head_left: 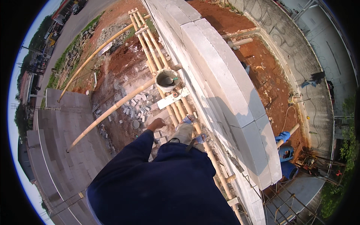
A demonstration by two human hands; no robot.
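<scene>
My left hand [156, 123] hangs beside the bamboo scaffold, its fingers curled together and nothing visible in them. My right hand is out of sight; only the dark blue sleeve and body of my clothing fill the lower middle. Both my feet, in strapped sandals [200, 138], stand on the bamboo poles [173, 116]. Ahead of them a round bucket [160, 87] rests on the scaffold, with a tool with a green part [174, 79] inside it. Closer to me lies a pale board [165, 102] bearing a small round brownish object [175, 94]. To my right runs a wall of large light grey blocks [228, 82].
Long bamboo poles [108, 112] slant out left from the scaffold. Broken block pieces [138, 105] and another bucket [135, 124] lie on the ground below. Beyond the wall are red soil [270, 86], a blue-wrapped pole end [284, 137] and blue drums [288, 170].
</scene>
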